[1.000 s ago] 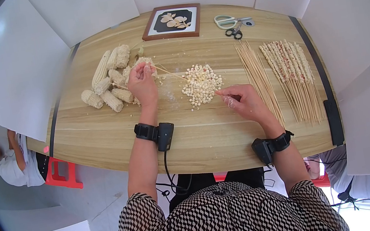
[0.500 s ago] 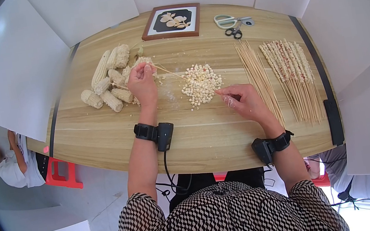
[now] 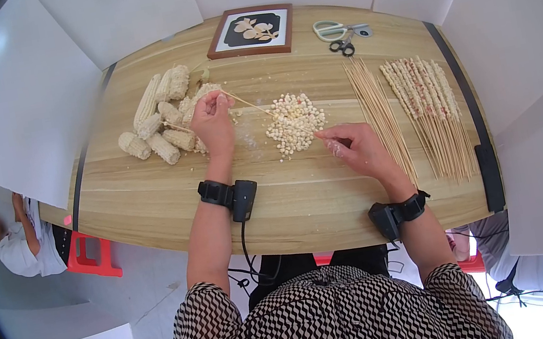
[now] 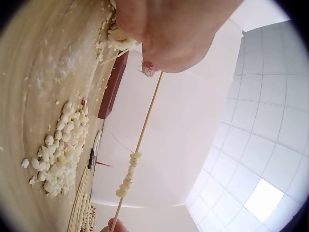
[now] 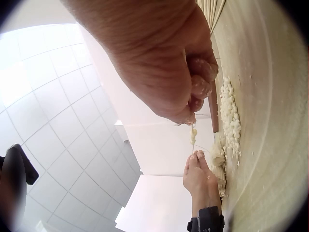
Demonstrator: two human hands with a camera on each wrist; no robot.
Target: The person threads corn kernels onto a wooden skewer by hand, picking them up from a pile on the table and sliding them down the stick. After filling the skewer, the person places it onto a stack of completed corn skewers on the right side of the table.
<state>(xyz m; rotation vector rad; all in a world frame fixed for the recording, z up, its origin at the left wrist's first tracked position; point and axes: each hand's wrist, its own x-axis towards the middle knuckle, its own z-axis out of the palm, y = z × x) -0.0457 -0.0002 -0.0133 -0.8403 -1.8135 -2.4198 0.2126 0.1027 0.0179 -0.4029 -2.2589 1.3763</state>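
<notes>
A thin skewer (image 3: 245, 103) (image 4: 149, 111) spans the space between the two hands above the table. The left hand (image 3: 214, 132) (image 4: 174, 34) (image 5: 199, 181) pinches one end. At the other end, the thumb and finger of the right hand (image 3: 361, 148) (image 4: 117, 226) (image 5: 159, 67) grip it. Several pale kernels (image 4: 128, 176) (image 5: 193, 135) are threaded on the skewer, nearer the right hand in the left wrist view. Below lies a loose heap of kernels (image 3: 294, 122) (image 4: 60, 150) (image 5: 231, 118). White residue clings to the right fingers.
Corn cobs (image 3: 153, 126) lie at the left. Bare skewers (image 3: 381, 119) and kernel-covered skewers (image 3: 428, 96) lie at the right. Scissors (image 3: 339, 32) and a framed picture (image 3: 251, 31) are at the back. A seated person (image 3: 25, 243) is beyond the left edge.
The left hand has shifted slightly to the right, and its fingers have changed position at the skewer's end. The right hand has barely moved.
</notes>
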